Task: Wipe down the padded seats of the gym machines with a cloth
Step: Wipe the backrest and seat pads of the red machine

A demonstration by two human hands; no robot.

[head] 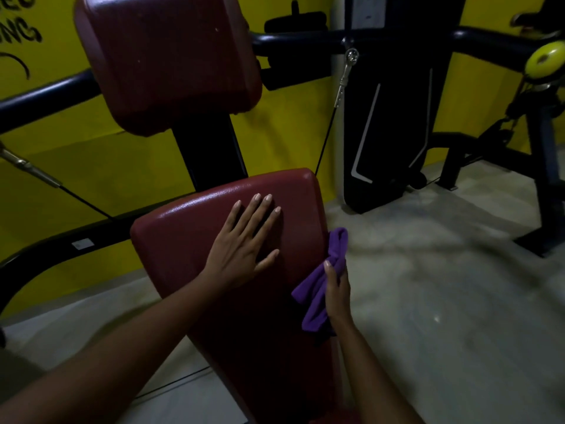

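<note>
A dark red padded seat of a gym machine fills the middle of the head view. Above it stands a matching red back pad on a black post. My left hand lies flat on the seat's upper part, fingers straight and spread. My right hand grips a bunched purple cloth against the seat's right edge. Part of the cloth hangs below the hand, beside the seat.
Black machine arms and cables cross behind the seat in front of a yellow wall. A black weight-stack cover stands at the right back. Another black frame with a yellow pulley sits far right. Pale floor lies to the right.
</note>
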